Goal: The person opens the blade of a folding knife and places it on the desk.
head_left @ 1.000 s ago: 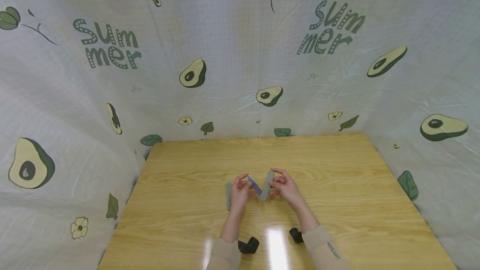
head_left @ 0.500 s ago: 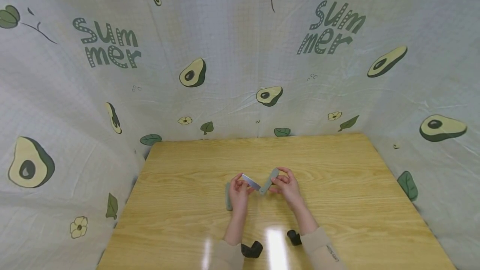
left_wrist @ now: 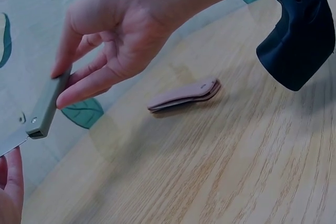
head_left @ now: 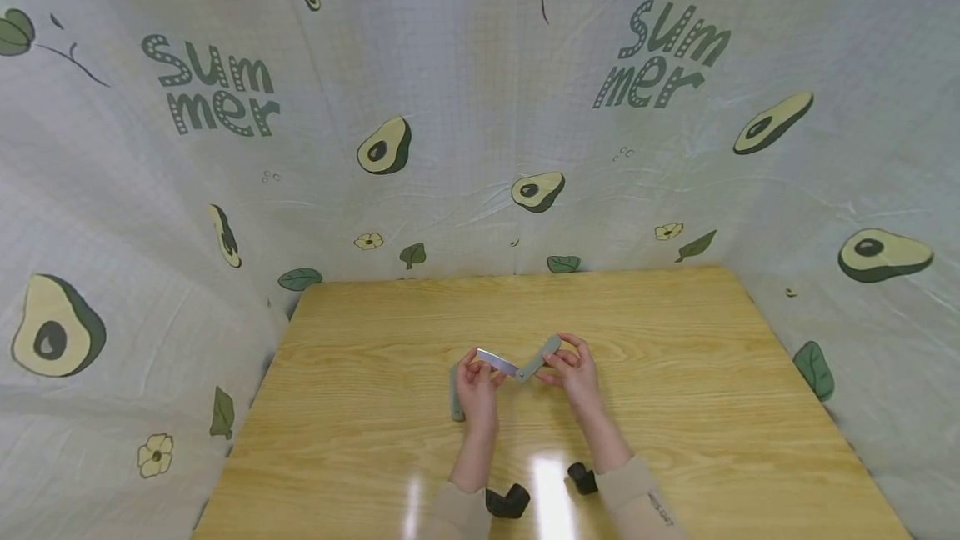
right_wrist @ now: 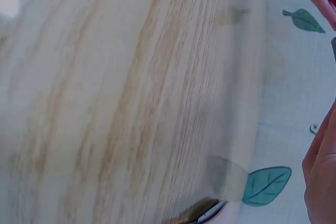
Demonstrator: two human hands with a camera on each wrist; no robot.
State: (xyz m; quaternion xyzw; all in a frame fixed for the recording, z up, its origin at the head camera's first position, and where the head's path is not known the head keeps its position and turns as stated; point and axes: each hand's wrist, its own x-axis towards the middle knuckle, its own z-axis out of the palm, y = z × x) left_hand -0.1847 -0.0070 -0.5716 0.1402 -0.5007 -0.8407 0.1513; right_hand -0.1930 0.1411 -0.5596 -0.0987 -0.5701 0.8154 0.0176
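My left hand [head_left: 477, 390] pinches the shiny blade of a grey-green folding knife [head_left: 540, 359], while my right hand [head_left: 579, 373] holds its handle between thumb and fingers. The knife is part unfolded, blade and handle at a wide angle, raised over the table. In the left wrist view the right hand [left_wrist: 123, 40] grips the handle, and the left hand [left_wrist: 11, 187] touches the blade at the lower left. A second grey-green folding knife [head_left: 456, 396] lies folded just left of my left hand. A pink folding knife [left_wrist: 184, 95] lies folded on the table, out of sight in the head view.
The wooden table [head_left: 360, 440] is bordered by a white cloth [head_left: 465, 90] with avocado and leaf prints, at the back and both sides. Black wrist devices [head_left: 507, 502] sit by the sleeves. In the right wrist view, part of the pink knife shows at the bottom.
The angle between blade and handle has widened from a narrow V. The left hand has drawn the blade end left and the right hand has moved slightly right with the handle.
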